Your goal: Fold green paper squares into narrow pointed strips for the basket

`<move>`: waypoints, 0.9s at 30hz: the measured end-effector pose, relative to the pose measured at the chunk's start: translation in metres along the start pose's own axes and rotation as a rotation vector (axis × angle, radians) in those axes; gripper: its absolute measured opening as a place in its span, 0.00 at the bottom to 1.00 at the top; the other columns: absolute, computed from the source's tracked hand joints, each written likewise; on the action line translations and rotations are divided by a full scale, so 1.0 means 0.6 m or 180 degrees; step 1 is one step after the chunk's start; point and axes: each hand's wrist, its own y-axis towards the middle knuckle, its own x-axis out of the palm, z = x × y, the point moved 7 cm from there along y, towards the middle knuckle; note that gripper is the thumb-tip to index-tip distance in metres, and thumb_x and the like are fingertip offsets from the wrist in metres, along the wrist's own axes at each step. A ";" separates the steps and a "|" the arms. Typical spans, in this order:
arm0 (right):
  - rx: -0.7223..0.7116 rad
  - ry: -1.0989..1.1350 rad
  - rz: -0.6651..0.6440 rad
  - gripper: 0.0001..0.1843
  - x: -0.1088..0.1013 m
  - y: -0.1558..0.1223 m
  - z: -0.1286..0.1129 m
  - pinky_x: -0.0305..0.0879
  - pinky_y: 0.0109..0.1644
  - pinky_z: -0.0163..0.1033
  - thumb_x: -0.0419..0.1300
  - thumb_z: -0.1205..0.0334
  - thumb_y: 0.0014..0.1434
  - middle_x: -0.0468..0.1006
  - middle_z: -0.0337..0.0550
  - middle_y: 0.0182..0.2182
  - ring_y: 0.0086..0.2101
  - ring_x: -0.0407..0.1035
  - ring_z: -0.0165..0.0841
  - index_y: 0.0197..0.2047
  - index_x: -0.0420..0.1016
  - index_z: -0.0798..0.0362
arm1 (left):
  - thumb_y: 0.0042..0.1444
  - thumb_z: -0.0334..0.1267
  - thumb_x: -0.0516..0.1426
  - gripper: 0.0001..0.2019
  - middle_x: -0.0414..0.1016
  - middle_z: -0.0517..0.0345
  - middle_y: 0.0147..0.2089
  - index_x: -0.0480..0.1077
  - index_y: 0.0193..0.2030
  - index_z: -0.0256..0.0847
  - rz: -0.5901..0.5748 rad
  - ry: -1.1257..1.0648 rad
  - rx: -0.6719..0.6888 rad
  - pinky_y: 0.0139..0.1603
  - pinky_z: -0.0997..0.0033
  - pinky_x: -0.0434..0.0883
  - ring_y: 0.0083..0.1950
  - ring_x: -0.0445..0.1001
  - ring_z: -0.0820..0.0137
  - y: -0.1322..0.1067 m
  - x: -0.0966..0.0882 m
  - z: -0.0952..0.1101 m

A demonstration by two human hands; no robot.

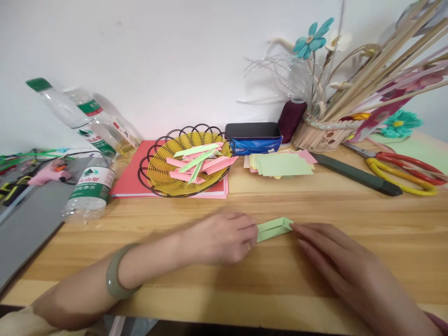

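A: Where is the green paper (275, 228) held?
B: Between both hands, at or just over the table (273, 298); contact underneath can't be told. It is folded into a narrow strip, lengthwise seam up, right end creased at an angle.

A: Hand states?
B: Left hand (224, 238): fingers curled and clamped on the left end, which is covered by them. Right hand (336, 252): fingertips set against the creased right end; whether it is pinched can't be told.

A: Why both ends?
B: Presumably so the strip is steadied and its folds are kept from springing open.

A: Beyond that?
B: A paper stack (287, 164), pale green on top, is placed just behind, likely for easy reach. To its left, pink and green folded strips (196, 163) are heaped in the yellow basket (159, 168), probably to be kept together. The basket is rested on red sheets (131, 163).

A: Tools?
B: Cutter (357, 173) and scissors (402, 186) are laid right of the stack, touched by neither hand; apparently parked out of the way.

A: Edges?
B: Blue packet (255, 145) and maroon spool (292, 119) are set near the wall, plastic bottles (91, 186) well apart at left.
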 end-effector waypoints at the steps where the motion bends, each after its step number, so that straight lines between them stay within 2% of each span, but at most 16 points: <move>1: 0.0195 0.0174 -0.0013 0.13 0.002 0.009 0.006 0.68 0.40 0.40 0.47 0.60 0.62 0.74 0.46 0.39 0.38 0.70 0.34 0.46 0.67 0.52 | 0.59 0.28 0.49 0.11 0.73 0.57 0.34 0.69 0.29 0.35 -0.0013 0.0015 0.0041 0.34 0.71 0.68 0.38 0.69 0.70 0.003 0.001 0.001; 3: 0.0587 0.0502 -0.0220 0.10 0.011 0.025 0.020 0.68 0.33 0.38 0.48 0.58 0.61 0.74 0.42 0.31 0.31 0.70 0.33 0.37 0.69 0.51 | 0.58 0.27 0.49 0.12 0.72 0.57 0.30 0.68 0.25 0.36 0.0005 0.0100 0.0156 0.29 0.71 0.66 0.35 0.68 0.69 0.009 0.002 0.005; 6: 0.0857 0.0743 -0.0641 0.10 0.027 0.040 0.030 0.65 0.30 0.37 0.49 0.59 0.60 0.72 0.39 0.27 0.27 0.68 0.31 0.30 0.67 0.50 | 0.58 0.27 0.48 0.13 0.68 0.59 0.26 0.65 0.23 0.37 0.0059 0.0216 0.0226 0.25 0.71 0.61 0.31 0.67 0.69 0.015 0.006 0.006; 10: 0.0934 0.0684 -0.0895 0.10 0.034 0.043 0.035 0.62 0.33 0.39 0.48 0.60 0.59 0.72 0.39 0.28 0.29 0.67 0.32 0.29 0.67 0.50 | 0.61 0.29 0.46 0.13 0.68 0.60 0.29 0.67 0.28 0.37 -0.0069 0.0218 0.0011 0.28 0.71 0.61 0.31 0.65 0.71 0.016 0.015 -0.004; 15: 0.1007 0.0449 -0.1069 0.11 0.039 0.044 0.038 0.59 0.32 0.39 0.48 0.59 0.59 0.71 0.39 0.27 0.28 0.66 0.33 0.30 0.67 0.51 | 0.64 0.31 0.45 0.10 0.68 0.61 0.30 0.66 0.43 0.39 -0.0142 0.0238 0.0008 0.28 0.72 0.61 0.34 0.66 0.71 0.016 0.018 -0.004; 17: 0.1001 0.0370 -0.1101 0.11 0.039 0.047 0.038 0.59 0.31 0.38 0.48 0.59 0.58 0.71 0.39 0.26 0.28 0.66 0.33 0.29 0.67 0.51 | 0.64 0.32 0.45 0.10 0.69 0.62 0.31 0.66 0.44 0.40 -0.0181 0.0205 -0.0017 0.29 0.73 0.61 0.35 0.67 0.71 0.018 0.024 -0.001; 19: 0.0977 0.0311 -0.1123 0.11 0.037 0.050 0.036 0.58 0.31 0.38 0.47 0.59 0.58 0.71 0.39 0.26 0.28 0.66 0.32 0.28 0.66 0.51 | 0.65 0.36 0.45 0.10 0.69 0.62 0.32 0.66 0.41 0.39 -0.0335 0.0090 -0.0232 0.31 0.73 0.63 0.35 0.67 0.72 0.020 0.032 -0.005; 22: 0.0934 0.0256 -0.1169 0.11 0.036 0.052 0.034 0.58 0.31 0.38 0.47 0.59 0.58 0.71 0.39 0.26 0.28 0.66 0.33 0.28 0.66 0.51 | 0.66 0.39 0.43 0.13 0.72 0.61 0.37 0.66 0.43 0.38 -0.0571 -0.0043 -0.0563 0.37 0.73 0.66 0.38 0.69 0.72 0.019 0.040 -0.013; 27: 0.0898 0.0171 -0.1131 0.11 0.034 0.052 0.033 0.58 0.30 0.37 0.48 0.60 0.58 0.71 0.39 0.26 0.27 0.66 0.32 0.27 0.65 0.51 | 0.65 0.32 0.42 0.15 0.68 0.56 0.54 0.63 0.53 0.36 -0.0628 0.0422 0.0087 0.43 0.71 0.67 0.47 0.67 0.70 0.006 0.032 0.011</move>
